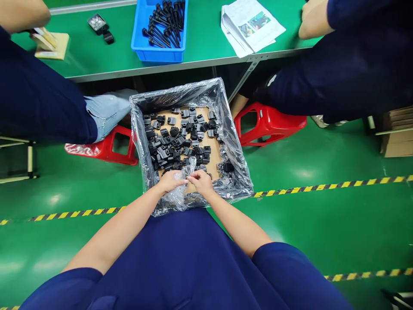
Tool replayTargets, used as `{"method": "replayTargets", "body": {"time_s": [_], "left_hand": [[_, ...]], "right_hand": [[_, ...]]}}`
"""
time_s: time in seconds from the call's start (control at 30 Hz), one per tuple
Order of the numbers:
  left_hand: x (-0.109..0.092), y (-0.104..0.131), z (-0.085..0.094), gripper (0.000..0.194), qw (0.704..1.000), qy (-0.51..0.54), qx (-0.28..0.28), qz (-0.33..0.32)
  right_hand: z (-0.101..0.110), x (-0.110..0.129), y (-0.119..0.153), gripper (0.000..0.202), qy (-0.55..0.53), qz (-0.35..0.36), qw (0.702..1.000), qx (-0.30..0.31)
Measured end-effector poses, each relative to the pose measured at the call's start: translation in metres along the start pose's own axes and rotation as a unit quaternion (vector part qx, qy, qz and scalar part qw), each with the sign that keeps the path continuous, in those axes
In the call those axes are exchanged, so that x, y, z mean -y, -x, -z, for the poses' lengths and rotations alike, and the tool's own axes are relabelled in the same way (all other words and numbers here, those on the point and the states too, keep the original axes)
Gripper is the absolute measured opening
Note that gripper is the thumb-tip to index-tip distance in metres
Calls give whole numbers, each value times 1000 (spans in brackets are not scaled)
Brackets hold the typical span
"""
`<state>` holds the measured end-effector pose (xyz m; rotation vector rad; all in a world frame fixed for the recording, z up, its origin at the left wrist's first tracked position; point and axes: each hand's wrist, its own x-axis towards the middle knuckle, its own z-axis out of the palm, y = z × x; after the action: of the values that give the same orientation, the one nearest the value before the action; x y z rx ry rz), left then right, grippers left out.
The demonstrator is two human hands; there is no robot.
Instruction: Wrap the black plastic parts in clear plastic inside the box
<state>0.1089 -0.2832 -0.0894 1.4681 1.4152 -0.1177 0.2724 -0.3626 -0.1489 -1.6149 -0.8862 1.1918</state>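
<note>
Both hands are over the near side of a black crate (pixel 176 92) lined with clear plastic. My left hand (pixel 173 181) is closed on a crumpled clear plastic bag (pixel 177 197). Beside it, my right hand (pixel 201 182) pinches the edge of the same plastic, its fingertips close to the left thumb. Many small black plastic parts (pixel 166 148) lie loose on a brown cardboard sheet (pixel 214 161) inside the crate, heaped more thickly on the left. Whether anything is inside the crumpled bag cannot be made out.
A green workbench (pixel 203 38) runs beyond the crate. On it stand a blue bin (pixel 158 56) of black stemmed parts, printed sheets (pixel 254 26) and a small lamp-like unit (pixel 97 23). Co-workers sit left and right, near red stools (pixel 271 125) (pixel 103 146).
</note>
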Motion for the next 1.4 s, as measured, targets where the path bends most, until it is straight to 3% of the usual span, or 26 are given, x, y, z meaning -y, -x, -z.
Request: {"method": "replayTargets", "body": {"time_s": [0.07,0.27,0.37,0.47,0.53,0.63,0.73,0.8,0.9,0.97,1.03,1.13,1.17,1.23,1.27,1.4], "left_hand": [[0,3,2,40,999,-41,-21,21],[1,5,5,38,991,-122,-53,12],[1,6,7,40,988,-136,-73,9],[1,10,12,33,984,-156,-87,15],[1,13,15,30,980,-167,-102,27],[2,16,19,27,972,-175,-148,46],[4,14,20,31,976,-119,-181,21],[7,12,20,32,983,-67,-168,9],[9,9,21,22,991,-31,-130,25],[9,7,21,21,991,-50,-115,39],[8,6,19,24,988,-97,-110,54],[10,1,14,13,984,-131,-120,23],[10,-1,12,24,986,-115,-123,-4],[11,-3,9,44,991,-62,-110,-53],[11,-4,8,43,992,-39,-102,-58],[1,1,13,18,993,-27,-110,-14]], "right_hand": [[-8,-1,1,26,-35,-51,998,2],[-18,-18,-7,30,4,-100,995,-30],[5,-37,-22,30,128,-161,973,-101],[46,-58,-36,37,294,-202,918,-171],[71,-71,-42,45,363,-212,895,-145],[93,-84,-52,56,392,-211,893,-63],[98,-90,-64,36,381,-223,896,-37],[96,-90,-70,18,367,-228,901,-46],[87,-86,-72,17,288,-187,935,-86],[78,-79,-66,23,151,-162,970,-98],[69,-68,-57,34,-35,-160,984,-72],[57,-47,-40,45,-267,-186,945,20],[53,-39,-34,45,-314,-197,927,53],[47,-26,-26,43,-372,-219,895,107],[43,-21,-23,42,-391,-224,884,127],[22,-9,-20,41,-418,-214,870,149]]}}
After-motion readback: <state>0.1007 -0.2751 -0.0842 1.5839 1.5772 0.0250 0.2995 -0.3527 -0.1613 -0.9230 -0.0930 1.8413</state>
